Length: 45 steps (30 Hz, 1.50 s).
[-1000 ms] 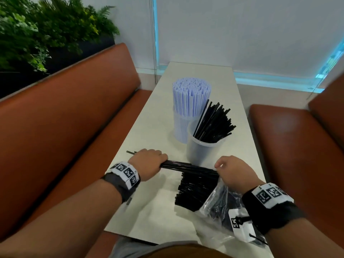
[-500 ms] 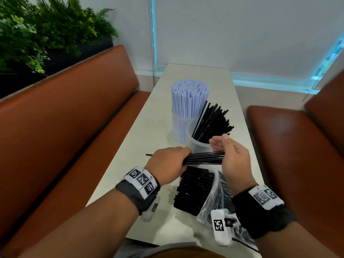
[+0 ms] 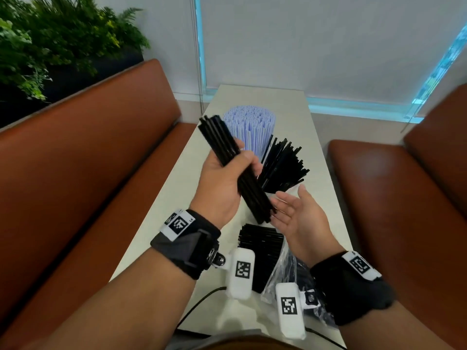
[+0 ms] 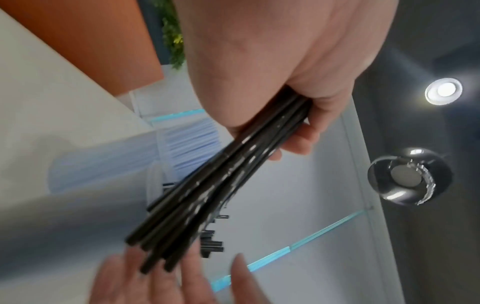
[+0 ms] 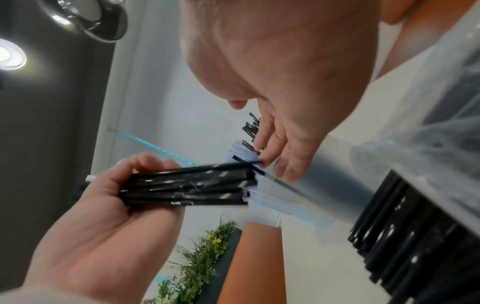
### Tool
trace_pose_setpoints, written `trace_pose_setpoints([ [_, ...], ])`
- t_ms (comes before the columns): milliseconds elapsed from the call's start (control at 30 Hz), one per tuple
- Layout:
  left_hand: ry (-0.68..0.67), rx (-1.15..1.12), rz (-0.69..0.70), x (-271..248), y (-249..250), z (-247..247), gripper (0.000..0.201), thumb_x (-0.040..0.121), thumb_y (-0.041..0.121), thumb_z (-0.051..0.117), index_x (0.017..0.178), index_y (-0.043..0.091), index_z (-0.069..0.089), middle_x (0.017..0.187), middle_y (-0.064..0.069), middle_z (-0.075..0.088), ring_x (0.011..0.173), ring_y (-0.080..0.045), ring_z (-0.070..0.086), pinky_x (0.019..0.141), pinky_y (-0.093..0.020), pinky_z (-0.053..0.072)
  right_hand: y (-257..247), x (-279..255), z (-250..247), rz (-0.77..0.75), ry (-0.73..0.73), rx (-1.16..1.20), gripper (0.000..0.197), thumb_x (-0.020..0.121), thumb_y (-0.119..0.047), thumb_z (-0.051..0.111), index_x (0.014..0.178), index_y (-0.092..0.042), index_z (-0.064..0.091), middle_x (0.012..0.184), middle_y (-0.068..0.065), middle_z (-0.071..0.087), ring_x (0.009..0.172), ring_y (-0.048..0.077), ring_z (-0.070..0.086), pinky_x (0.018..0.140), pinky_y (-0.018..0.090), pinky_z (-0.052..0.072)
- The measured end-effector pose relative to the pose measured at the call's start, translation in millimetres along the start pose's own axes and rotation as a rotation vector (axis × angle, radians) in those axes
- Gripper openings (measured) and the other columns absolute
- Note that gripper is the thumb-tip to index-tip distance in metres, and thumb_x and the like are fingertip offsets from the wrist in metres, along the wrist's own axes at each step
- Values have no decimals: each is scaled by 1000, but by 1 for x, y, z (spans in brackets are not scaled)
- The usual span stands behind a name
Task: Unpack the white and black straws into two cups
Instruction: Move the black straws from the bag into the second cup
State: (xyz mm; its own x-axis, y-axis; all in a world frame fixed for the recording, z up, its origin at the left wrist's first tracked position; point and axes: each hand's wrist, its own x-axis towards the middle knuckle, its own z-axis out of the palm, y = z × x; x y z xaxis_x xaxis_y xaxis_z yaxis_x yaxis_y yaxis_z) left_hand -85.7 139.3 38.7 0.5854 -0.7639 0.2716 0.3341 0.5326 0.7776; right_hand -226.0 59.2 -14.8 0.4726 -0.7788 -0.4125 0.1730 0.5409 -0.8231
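My left hand (image 3: 222,184) sits at the centre of the head view, fingers curled round a bundle of black straws (image 3: 235,170) that slants from upper left to lower right, raised above the table (image 3: 161,218). In the left wrist view the same bundle (image 4: 221,185) runs from my closed fingers down toward the bottom of the frame. Behind the bundle, in the upper middle of the head view, the white straws (image 3: 250,125) stand packed upright in their cup. Just to the right of them, the black straws already unpacked (image 3: 283,168) fan out of the second cup, whose wall is mostly hidden behind my hands. Lower centre, a loose stack of black straws (image 3: 260,246) lies flat on the table, its right part reaching into the clear plastic bag (image 3: 280,276). Right of centre, my right hand (image 3: 298,218) is held palm up with fingers straight and spread, gripping nothing; its fingertips (image 3: 274,203) meet the bundle's lower end. Brown bench seats run along both edges of the frame, with green plants (image 3: 50,41) in the upper left corner.
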Motion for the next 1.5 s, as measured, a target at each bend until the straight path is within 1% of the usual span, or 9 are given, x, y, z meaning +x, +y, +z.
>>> trace_pose_setpoints([
  [333, 97, -154, -63, 8, 0, 25, 27, 98, -6, 51, 85, 18, 54, 71, -6, 50, 64, -19, 53, 75, -38, 50, -10, -8, 13, 14, -154, 112, 58, 107, -45, 37, 130, 5, 57, 128, 26, 65, 118, 34, 65, 102, 47, 51],
  [433, 102, -105, -99, 8, -2, 25, 26, 98, -6, 51, 87, 17, 54, 71, -6, 50, 66, -20, 51, 73, -36, 51, -9, -11, 12, -43, -206, -113, 46, 106, -39, 44, 122, -1, 65, 120, 22, 70, 113, 33, 68, 97, 45, 55],
  [533, 119, -68, -115, 7, -6, 21, 25, 99, -6, 50, 88, 16, 53, 72, -8, 49, 67, -21, 50, 70, -35, 51, -13, -11, 5, -415, -246, -546, 36, 89, -23, 63, 124, -24, 65, 118, -2, 71, 114, 15, 65, 93, 28, 53],
  [633, 101, -18, -140, 3, -12, 21, 25, 98, -5, 52, 86, 16, 55, 71, -8, 53, 66, -22, 54, 72, -37, 53, -15, -8, 8, -527, -374, -1029, 38, 80, -31, 76, 115, -33, 61, 96, -13, 71, 88, 2, 66, 77, 24, 53],
  [767, 96, -12, -120, 3, -14, 21, 17, 95, -2, 60, 90, 15, 60, 74, -8, 60, 71, -22, 60, 76, -36, 55, -8, -4, 15, -583, -186, -1188, 25, 89, -43, 64, 79, -23, 52, 66, -6, 58, 57, 8, 53, 58, 33, 47],
  [967, 35, 181, -19, 2, -17, 21, 11, 89, 12, 65, 91, 23, 62, 74, -4, 60, 68, -22, 59, 73, -33, 54, 0, -2, 15, -478, -147, -1160, 25, 90, -44, 59, 82, -22, 54, 73, -1, 64, 64, 18, 59, 67, 47, 53],
  [1200, 210, 301, 401, 57, 32, 3, 10, 94, 10, 56, 95, 19, 52, 64, 8, 59, 60, -18, 55, 71, -46, 49, -10, 25, -22, -641, 9, -1333, 34, 85, -39, 70, 116, -38, 57, 106, -17, 48, 70, -1, 54, 61, 20, 40],
  [1333, 330, 355, 474, 81, 18, 6, 9, 95, 10, 56, 99, 16, 53, 70, 1, 58, 61, -16, 58, 66, -29, 51, -3, 45, -24, -676, -31, -1427, 42, 92, -43, 62, 132, -33, 53, 126, -12, 43, 74, 9, 61, 63, 24, 43],
  [1500, 230, 645, 308, 87, -39, 5, 6, 94, 23, 59, 94, 26, 54, 79, 0, 65, 71, -18, 67, 74, -38, 57, 0, 65, -18, -627, -98, -1568, 25, 100, -42, 53, 97, -18, 60, 95, -7, 48, 75, 20, 55, 64, 33, 40],
])
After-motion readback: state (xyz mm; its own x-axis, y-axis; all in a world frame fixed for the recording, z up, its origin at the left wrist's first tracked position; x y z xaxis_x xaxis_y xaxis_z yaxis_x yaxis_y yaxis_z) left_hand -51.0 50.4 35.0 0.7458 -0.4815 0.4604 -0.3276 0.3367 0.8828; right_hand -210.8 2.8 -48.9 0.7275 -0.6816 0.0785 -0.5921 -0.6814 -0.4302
